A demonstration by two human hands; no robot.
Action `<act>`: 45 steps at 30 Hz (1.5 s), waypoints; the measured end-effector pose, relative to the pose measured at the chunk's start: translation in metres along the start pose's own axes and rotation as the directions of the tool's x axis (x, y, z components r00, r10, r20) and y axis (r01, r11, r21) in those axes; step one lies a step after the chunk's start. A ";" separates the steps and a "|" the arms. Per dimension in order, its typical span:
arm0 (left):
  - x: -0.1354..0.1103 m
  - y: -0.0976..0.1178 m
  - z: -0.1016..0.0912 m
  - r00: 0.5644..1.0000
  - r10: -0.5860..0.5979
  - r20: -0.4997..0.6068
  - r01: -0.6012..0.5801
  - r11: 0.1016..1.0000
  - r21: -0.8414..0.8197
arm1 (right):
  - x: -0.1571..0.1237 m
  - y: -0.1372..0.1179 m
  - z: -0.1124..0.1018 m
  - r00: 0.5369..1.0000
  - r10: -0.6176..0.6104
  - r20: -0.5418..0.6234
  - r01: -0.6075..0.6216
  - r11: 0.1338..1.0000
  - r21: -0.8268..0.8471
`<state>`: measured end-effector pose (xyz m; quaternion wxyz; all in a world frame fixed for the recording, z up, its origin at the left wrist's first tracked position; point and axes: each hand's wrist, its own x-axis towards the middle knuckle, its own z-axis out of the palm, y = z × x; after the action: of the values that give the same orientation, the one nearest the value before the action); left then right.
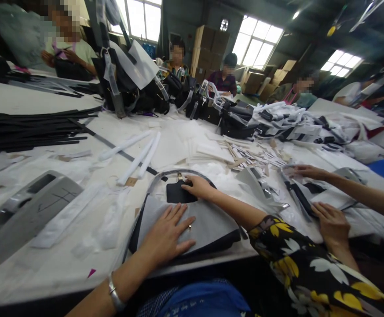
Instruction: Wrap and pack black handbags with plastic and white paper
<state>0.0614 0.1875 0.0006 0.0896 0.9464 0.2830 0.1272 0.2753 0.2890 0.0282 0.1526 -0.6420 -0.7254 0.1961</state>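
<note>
**White worktable under tall windows, with a black bag beneath my two hands**

Bright windows (256, 42) and stacked cardboard boxes (210, 46) stand behind the long white worktable (56, 286), where several people sit or stand at the far side.

From my head camera, the black bag (226, 241) lies flat at the near edge, directly before me, its curved handle (192, 171) pointing away. A pale sheet (210, 220) covers most of its front, and a small metal stud (189, 227) shows through. My left hand (167, 231) is spread flat on that sheet, fingers fanned. My right hand (199, 188) reaches to the black tag (174, 193) near the handle, fingertips beside a gold-coloured fitting (179, 176); I cannot tell whether they pinch it or merely rest there.

To my left sit a grey dispenser-like block (58, 200) and, farther off, a bundle of black strips (30, 130). White tubes (135, 162) lie beyond the bag, near a spread of white sheets (211, 152). More black bags (239, 116) are heaped across the table. At my right, a co-worker's two hands (333, 223) handle dark and white pieces.
</note>
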 end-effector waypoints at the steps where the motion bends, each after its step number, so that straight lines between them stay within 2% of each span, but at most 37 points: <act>1: 0.000 0.000 0.000 1.000 -0.001 0.004 0.001 1.000 0.003 | 0.008 0.001 0.001 1.000 0.005 0.009 -0.005 1.000 0.021; 3: 0.000 0.000 0.000 1.000 0.000 0.006 0.000 1.000 0.005 | 0.012 0.001 -0.002 1.000 -0.018 0.016 0.017 0.997 0.075; 5: 0.000 0.000 -0.001 1.000 0.001 -0.001 -0.001 1.000 0.001 | -0.001 0.000 -0.009 0.997 -0.072 0.013 0.070 0.989 0.133; 8: 0.001 0.001 -0.003 1.000 0.006 -0.029 -0.007 1.000 -0.029 | -0.042 -0.003 -0.019 0.973 -0.226 -0.049 0.231 0.949 0.216; 10: 0.001 0.002 -0.005 0.999 0.005 -0.046 -0.008 0.997 -0.071 | -0.075 -0.003 -0.020 0.921 -0.375 -0.100 0.388 0.889 0.241; 12: 0.001 0.002 -0.007 0.998 -0.014 -0.054 0.008 0.993 -0.114 | -0.104 -0.001 -0.018 0.864 -0.495 -0.091 0.502 0.834 0.229; 14: 0.001 0.003 -0.009 0.998 -0.032 -0.055 0.024 0.991 -0.135 | -0.123 0.003 -0.014 0.845 -0.533 -0.027 0.527 0.825 0.203; 16: 0.000 0.004 -0.009 0.996 -0.037 -0.080 0.025 0.990 -0.137 | -0.133 0.006 -0.009 0.848 -0.530 0.007 0.520 0.835 0.181; 20: -0.007 0.007 -0.009 0.973 0.004 -0.229 -0.018 0.998 -0.059 | -0.137 0.012 0.002 0.831 -0.556 -0.006 0.553 0.825 0.112; 22: -0.012 0.009 -0.009 0.942 0.044 -0.334 -0.036 0.999 0.030 | -0.138 0.015 0.008 0.822 -0.569 0.001 0.569 0.822 0.040; 25: -0.018 0.012 -0.010 0.881 0.196 -0.431 -0.152 0.979 0.134 | -0.140 0.018 0.014 0.819 -0.574 0.021 0.574 0.818 -0.045; 27: -0.019 0.013 -0.009 0.860 0.288 -0.422 -0.251 0.957 0.142 | -0.140 0.019 0.017 0.810 -0.586 0.039 0.587 0.806 -0.080; 30: -0.017 0.013 -0.008 0.869 0.319 -0.377 -0.305 0.947 0.099 | -0.140 0.020 0.018 0.799 -0.598 0.064 0.601 0.788 -0.131; 35: -0.014 0.013 -0.007 0.894 0.314 -0.321 -0.316 0.948 0.045 | -0.140 0.016 0.013 0.793 -0.604 0.084 0.607 0.770 -0.197; 41: -0.016 0.015 -0.008 0.856 0.330 -0.398 -0.326 0.942 0.080 | -0.140 0.008 0.010 0.816 -0.567 0.115 0.577 0.782 -0.237; 45: -0.019 0.014 -0.006 0.862 0.314 -0.398 -0.308 0.948 0.083 | -0.142 0.010 0.012 0.800 -0.591 0.106 0.598 0.766 -0.236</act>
<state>0.0511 0.1662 0.0056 -0.0007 0.9331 0.1402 0.3313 0.2965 0.1482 0.0177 0.1127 -0.3911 -0.9121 0.0500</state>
